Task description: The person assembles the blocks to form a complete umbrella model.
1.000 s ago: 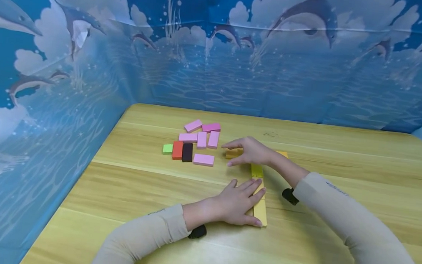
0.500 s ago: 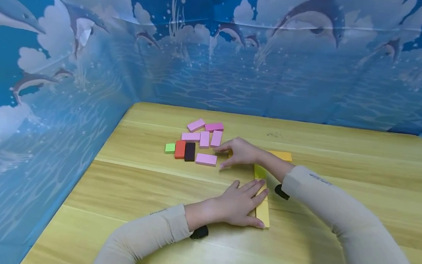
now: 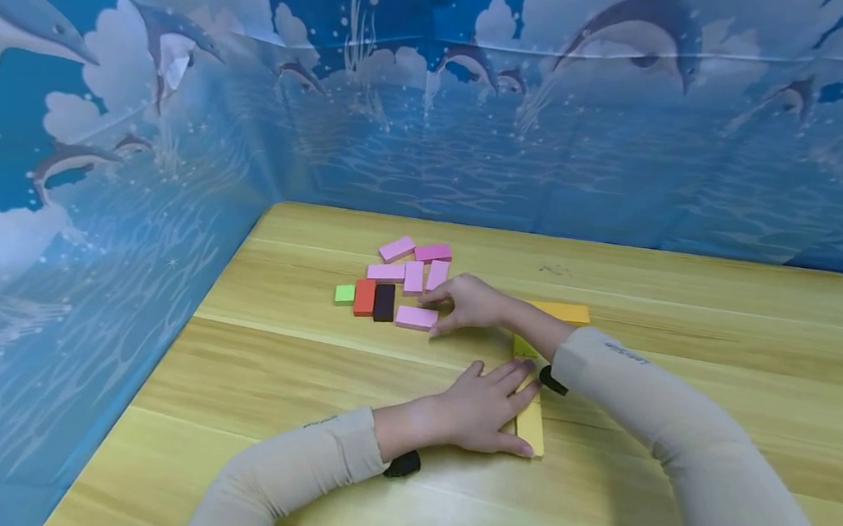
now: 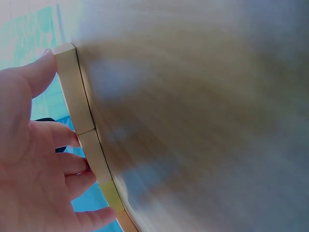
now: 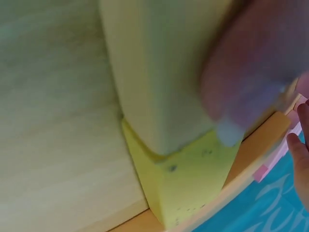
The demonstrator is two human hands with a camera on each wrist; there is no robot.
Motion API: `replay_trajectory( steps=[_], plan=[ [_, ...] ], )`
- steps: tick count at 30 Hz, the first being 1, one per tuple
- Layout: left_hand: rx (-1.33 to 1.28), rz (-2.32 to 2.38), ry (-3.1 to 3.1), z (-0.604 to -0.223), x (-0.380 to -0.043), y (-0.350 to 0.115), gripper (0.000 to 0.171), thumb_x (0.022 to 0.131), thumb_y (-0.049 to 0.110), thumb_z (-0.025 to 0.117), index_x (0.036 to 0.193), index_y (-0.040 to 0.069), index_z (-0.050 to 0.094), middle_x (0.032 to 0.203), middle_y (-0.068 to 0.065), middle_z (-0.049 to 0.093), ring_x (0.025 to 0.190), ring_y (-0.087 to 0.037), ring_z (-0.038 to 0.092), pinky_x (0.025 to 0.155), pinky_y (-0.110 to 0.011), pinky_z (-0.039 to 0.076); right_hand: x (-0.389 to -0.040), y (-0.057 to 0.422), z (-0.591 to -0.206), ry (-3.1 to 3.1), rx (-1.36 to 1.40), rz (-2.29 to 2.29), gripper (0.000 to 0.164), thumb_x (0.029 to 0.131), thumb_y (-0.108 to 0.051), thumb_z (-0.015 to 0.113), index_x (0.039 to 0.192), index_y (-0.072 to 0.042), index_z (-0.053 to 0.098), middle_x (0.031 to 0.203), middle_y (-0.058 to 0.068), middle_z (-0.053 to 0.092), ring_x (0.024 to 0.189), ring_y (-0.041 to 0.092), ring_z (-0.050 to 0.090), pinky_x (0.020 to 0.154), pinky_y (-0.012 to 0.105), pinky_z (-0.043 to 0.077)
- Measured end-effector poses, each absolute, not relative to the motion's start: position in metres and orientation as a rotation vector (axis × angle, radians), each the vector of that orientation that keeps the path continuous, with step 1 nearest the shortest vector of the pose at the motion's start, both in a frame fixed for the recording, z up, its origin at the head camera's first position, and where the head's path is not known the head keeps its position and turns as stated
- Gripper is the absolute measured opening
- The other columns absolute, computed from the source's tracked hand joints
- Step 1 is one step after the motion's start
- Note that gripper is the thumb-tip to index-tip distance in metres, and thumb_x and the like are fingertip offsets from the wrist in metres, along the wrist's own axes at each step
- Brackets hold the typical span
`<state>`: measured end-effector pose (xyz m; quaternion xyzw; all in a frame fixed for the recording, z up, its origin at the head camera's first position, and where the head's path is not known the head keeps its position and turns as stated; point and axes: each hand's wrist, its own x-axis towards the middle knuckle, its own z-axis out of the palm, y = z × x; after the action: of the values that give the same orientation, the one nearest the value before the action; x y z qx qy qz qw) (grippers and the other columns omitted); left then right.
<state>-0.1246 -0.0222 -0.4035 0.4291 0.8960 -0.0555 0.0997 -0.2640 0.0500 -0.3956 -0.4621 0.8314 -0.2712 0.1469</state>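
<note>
My left hand (image 3: 480, 410) lies with spread fingers over a row of pale yellow blocks (image 3: 530, 431). Its thumb touches the block end and its fingertips the side, as the left wrist view shows. A brighter yellow block (image 4: 112, 195) continues that row toward an orange block (image 3: 567, 313), partly hidden by my right forearm. My right hand (image 3: 474, 305) reaches left, thumb and fingers parted at the right end of a light pink block (image 3: 414, 318). In the right wrist view, a blurred left finger (image 5: 256, 82) presses near the yellow block (image 5: 193, 183).
Left of the pink block stand a black block (image 3: 384, 302), a red block (image 3: 364, 298) and a small green block (image 3: 344, 295). Behind them lie several pink blocks (image 3: 386, 273) and a darker pink one (image 3: 433, 252). A blue dolphin-print curtain (image 3: 474, 176) borders the wooden table (image 3: 268, 383).
My right hand has moved left from the orange blocks to the light pink block's right end. My left hand keeps its place on the pale row; the head view has shifted slightly.
</note>
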Motion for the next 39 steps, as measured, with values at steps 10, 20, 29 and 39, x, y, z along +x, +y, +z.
replay_trajectory(
  steps=[10,20,29,39],
  plan=[
    [1.253,-0.165,2.649,-0.404,-0.125,-0.022,0.084,0.087,0.069,0.036,0.150,0.015,0.021,0.156,-0.007,0.009,0.142,-0.018,0.009,0.104,-0.048,0.029,-0.263,0.042,-0.394,2.431,-1.332,-0.678,0.048,0.077,-0.021,0.078,0.118,-0.001,0.064,0.112,0.010,0.066,0.101,0.018,0.062,0.083,0.031,0.048],
    [1.250,-0.164,2.647,-0.405,-0.125,-0.022,0.084,0.087,0.069,0.036,0.150,0.015,0.021,0.156,-0.006,0.010,0.142,-0.018,0.009,0.104,-0.048,0.028,-0.263,0.045,-0.400,2.441,-1.322,-0.714,0.042,0.078,-0.020,0.076,0.115,-0.002,0.067,0.108,0.010,0.067,0.100,0.018,0.063,0.085,0.031,0.048],
    [1.253,-0.192,2.647,-0.403,-0.124,-0.021,0.083,0.087,0.069,0.036,0.149,0.016,0.023,0.156,-0.006,0.011,0.142,-0.017,0.009,0.103,-0.047,0.029,-0.261,0.052,-0.404,2.438,-1.291,-0.807,0.039,0.077,-0.020,0.077,0.110,-0.002,0.069,0.103,0.009,0.069,0.094,0.016,0.064,0.080,0.029,0.050],
    [1.249,-0.152,2.632,-0.403,-0.125,-0.021,0.085,0.087,0.068,0.035,0.150,0.015,0.017,0.156,-0.007,0.008,0.142,-0.019,0.007,0.104,-0.051,0.028,-0.256,0.058,-0.402,2.428,-1.273,-0.878,0.038,0.076,-0.019,0.078,0.109,-0.002,0.070,0.102,0.008,0.069,0.093,0.015,0.065,0.079,0.028,0.051]
  ],
)
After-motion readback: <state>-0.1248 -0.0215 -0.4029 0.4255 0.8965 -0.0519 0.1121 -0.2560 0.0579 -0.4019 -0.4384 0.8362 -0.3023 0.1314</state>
